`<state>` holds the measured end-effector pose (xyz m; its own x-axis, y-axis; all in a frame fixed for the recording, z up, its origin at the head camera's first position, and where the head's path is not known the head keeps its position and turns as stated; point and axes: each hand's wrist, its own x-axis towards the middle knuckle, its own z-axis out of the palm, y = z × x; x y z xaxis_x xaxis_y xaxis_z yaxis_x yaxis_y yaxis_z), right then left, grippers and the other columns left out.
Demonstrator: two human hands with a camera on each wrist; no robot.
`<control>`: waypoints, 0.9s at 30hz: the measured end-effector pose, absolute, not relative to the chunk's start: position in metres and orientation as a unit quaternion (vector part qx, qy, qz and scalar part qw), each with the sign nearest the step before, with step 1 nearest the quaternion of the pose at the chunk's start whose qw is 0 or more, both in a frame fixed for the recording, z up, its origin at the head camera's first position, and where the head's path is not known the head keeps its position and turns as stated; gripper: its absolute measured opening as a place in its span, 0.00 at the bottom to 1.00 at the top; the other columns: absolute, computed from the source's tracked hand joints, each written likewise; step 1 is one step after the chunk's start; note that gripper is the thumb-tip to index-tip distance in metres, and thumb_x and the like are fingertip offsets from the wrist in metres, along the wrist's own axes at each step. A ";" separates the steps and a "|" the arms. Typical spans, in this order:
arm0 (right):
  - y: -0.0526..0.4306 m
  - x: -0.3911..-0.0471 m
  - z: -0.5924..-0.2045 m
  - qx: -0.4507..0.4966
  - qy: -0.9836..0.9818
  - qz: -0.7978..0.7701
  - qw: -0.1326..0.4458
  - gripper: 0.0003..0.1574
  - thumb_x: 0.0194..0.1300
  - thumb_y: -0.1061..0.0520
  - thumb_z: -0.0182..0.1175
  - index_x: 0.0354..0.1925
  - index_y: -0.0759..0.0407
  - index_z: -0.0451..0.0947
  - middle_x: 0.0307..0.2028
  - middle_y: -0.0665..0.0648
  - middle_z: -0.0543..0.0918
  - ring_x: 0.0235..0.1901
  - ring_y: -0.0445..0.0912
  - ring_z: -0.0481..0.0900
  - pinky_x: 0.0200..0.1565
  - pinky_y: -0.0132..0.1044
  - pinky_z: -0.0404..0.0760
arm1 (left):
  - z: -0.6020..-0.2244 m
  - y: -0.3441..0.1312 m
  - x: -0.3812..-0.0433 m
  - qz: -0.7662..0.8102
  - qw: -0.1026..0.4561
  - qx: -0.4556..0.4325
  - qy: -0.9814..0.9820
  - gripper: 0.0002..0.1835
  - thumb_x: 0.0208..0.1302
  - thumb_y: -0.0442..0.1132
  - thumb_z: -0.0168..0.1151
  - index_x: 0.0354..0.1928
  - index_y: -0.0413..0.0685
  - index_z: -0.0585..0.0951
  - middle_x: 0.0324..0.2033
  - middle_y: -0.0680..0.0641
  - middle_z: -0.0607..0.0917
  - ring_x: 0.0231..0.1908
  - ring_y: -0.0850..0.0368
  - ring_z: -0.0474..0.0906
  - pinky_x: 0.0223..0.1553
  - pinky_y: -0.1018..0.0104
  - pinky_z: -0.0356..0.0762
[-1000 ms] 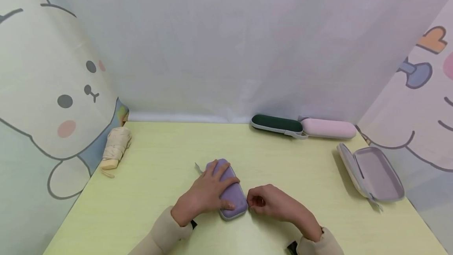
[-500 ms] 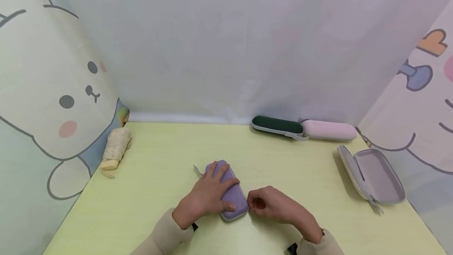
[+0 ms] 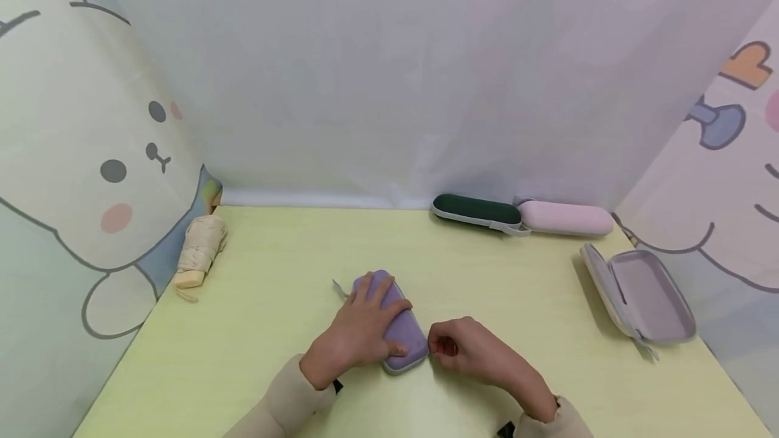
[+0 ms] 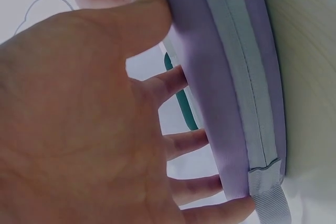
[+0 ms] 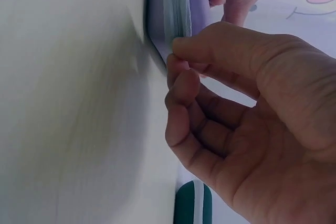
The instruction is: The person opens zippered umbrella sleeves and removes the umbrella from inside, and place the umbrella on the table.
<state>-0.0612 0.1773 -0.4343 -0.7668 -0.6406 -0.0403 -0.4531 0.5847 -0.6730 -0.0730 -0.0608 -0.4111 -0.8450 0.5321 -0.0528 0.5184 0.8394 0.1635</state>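
A purple zip case (image 3: 406, 333) with a grey zipper band lies aslant on the table in the head view. My left hand (image 3: 359, 333) rests on its top with the fingers spread. In the left wrist view a grey fabric tab (image 4: 270, 203) sticks out at one end of the case's zipper band (image 4: 239, 51). At the case's near right corner, my right hand (image 3: 468, 350) pinches at the zipper with thumb and index finger, as the right wrist view (image 5: 181, 51) shows. The fingertips hide what exactly lies between them. The other right fingers are curled.
A dark green case (image 3: 477, 210) and a pink case (image 3: 566, 218) lie end to end at the back right. Nearer the right edge, another case (image 3: 651, 296) stands unzipped with its lilac inside showing. A cream cloth-wrapped bundle (image 3: 202, 249) lies at the left edge.
The near end of the purple case and my right hand have shifted very slightly to the right. My left hand stays on the case.
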 end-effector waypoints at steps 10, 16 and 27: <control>0.173 -0.053 -0.435 -0.290 0.890 -0.330 0.124 0.11 0.56 0.65 0.64 0.29 0.48 0.78 0.22 0.39 0.75 0.23 0.29 0.69 0.26 0.26 0.72 | -0.411 -0.061 -0.072 0.054 0.045 0.273 0.959 0.37 0.55 0.69 0.63 0.66 0.68 0.71 0.74 0.43 0.59 0.73 0.33 0.53 0.63 0.39 0.70; 0.173 -0.049 -0.437 -0.270 0.895 -0.337 0.113 0.10 0.57 0.64 0.64 0.29 0.47 0.79 0.22 0.39 0.75 0.23 0.30 0.69 0.26 0.26 0.73 | -0.408 -0.059 -0.073 0.050 0.044 0.272 0.960 0.37 0.56 0.69 0.63 0.66 0.68 0.71 0.74 0.43 0.59 0.73 0.33 0.53 0.64 0.39 0.68; 0.170 -0.035 -0.444 -0.246 0.897 -0.355 0.098 0.11 0.58 0.64 0.66 0.30 0.46 0.79 0.24 0.38 0.76 0.24 0.30 0.70 0.28 0.26 0.73 | -0.419 -0.059 -0.074 0.049 0.034 0.265 0.962 0.38 0.54 0.71 0.63 0.66 0.69 0.71 0.74 0.43 0.60 0.73 0.33 0.52 0.65 0.38 0.66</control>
<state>-0.0355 0.1701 -0.4440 -0.8603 -0.5098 -0.0008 -0.3714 0.6278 -0.6841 -0.0744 -0.0586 -0.4186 -0.8570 0.5138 -0.0389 0.5073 0.8546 0.1115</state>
